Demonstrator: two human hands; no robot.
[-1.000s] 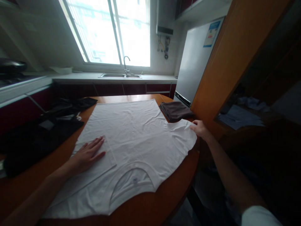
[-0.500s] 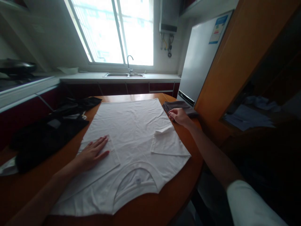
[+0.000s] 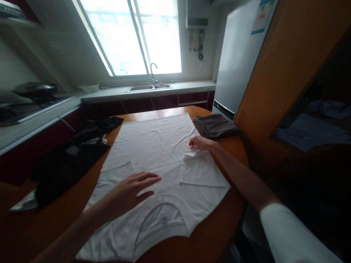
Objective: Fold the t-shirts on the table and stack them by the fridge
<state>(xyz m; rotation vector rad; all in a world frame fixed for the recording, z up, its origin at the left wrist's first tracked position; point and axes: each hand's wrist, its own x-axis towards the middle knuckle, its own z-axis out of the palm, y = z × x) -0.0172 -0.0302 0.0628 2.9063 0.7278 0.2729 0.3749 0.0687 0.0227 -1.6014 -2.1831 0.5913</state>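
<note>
"Orange-brown and round-cornered, the counter point(image 3: 236, 148) is carrying several garments. Which is taking up the middle?"

"A white T-shirt point(image 3: 157, 153). It is lying flat, its collar point(image 3: 168, 198) facing the camera's wearer, with both short sleeves folded inward over the body."

"What could be going wrong?"

"The sleeve flap point(image 3: 194, 170) on the right is showing a rucked edge, so fingers catching it could be pulling the fold open. Its shoulder corner point(image 3: 216, 191) is lying near the counter's rim, beside the right forearm point(image 3: 244, 175); an inward swing could be dragging the cloth askew."

"And the pose?"

"The left hand point(image 3: 134, 188) is hanging palm down over the chest near the collar, fingers loosely extended with the thumb apart. It seems to be hovering, though I can't tell whether it is touching. The right hand point(image 3: 200, 143) is pointing in from the other side, fingers curling just above the sleeve flap; whether they are pinching cloth, I can't tell."

"And farther out?"

"A dark grey folded cloth point(image 3: 216, 126) is resting beyond the right hand, black clothing point(image 3: 68, 160) is lying heaped along the left side, and a refrigerator point(image 3: 238, 54) is standing past the counter."
</note>
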